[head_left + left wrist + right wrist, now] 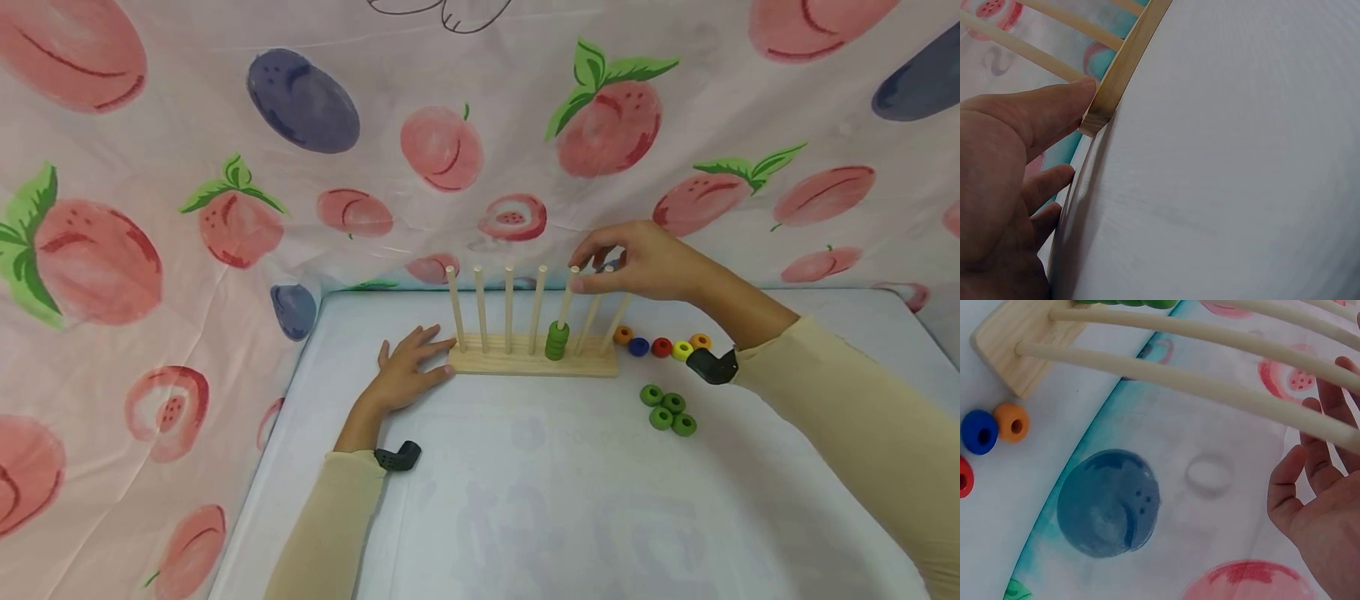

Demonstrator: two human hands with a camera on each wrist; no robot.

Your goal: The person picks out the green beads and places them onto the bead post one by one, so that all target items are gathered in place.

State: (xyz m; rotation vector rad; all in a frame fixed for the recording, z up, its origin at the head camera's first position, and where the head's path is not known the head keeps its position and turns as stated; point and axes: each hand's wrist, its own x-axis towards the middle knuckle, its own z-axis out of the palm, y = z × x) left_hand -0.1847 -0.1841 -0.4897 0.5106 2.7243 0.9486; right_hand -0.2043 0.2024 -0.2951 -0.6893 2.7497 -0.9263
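A wooden board (495, 363) with several upright pegs (509, 310) stands on the table. Green beads (557, 340) are stacked low on one peg, right of the board's middle. My right hand (647, 260) is at the top of that peg, thumb and index finger on either side of its tip; I see no bead between them. In the right wrist view, the fingers (1317, 450) are loosely bent behind the pegs, their tips partly cut off. My left hand (405, 371) rests spread at the board's left end, its thumb (1063, 103) touching the end in the left wrist view.
Several loose green beads (661, 418) lie right of the board, towards the front. Behind them is a row of orange, blue (638, 347), red (662, 347) and yellow (682, 350) beads, near the right forearm. A fruit-print cloth (480, 83) hangs behind the table (525, 500).
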